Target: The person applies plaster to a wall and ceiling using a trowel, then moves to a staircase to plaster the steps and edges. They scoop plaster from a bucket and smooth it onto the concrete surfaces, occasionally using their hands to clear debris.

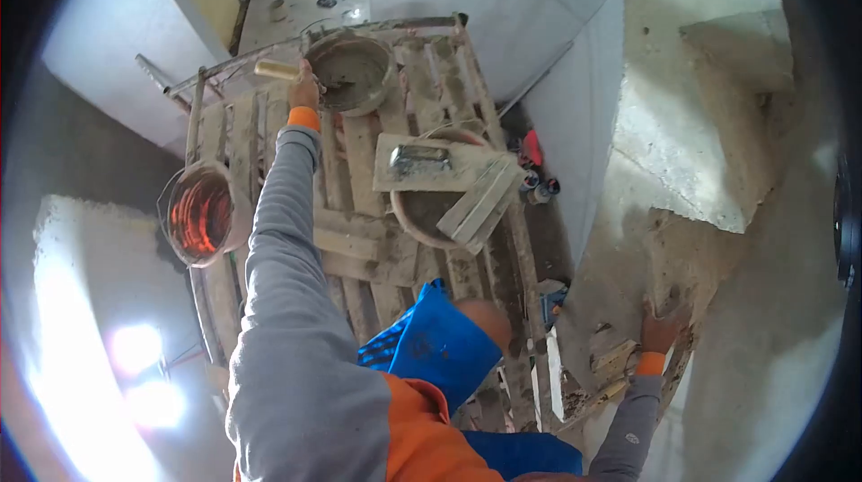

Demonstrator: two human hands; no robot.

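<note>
The left hand [307, 88] grasps a wooden-handled trowel [277, 70] at the rim of the mortar bucket [382, 97], on the plank scaffold platform [362, 145]. The right hand [663, 329] is against the rough wall edge [673, 262]; whether it grips cannot be determined.

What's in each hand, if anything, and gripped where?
Left hand: a trowel, by its pale handle, whose end juts out. Right hand: too unclear to tell whether it holds anything.
</note>
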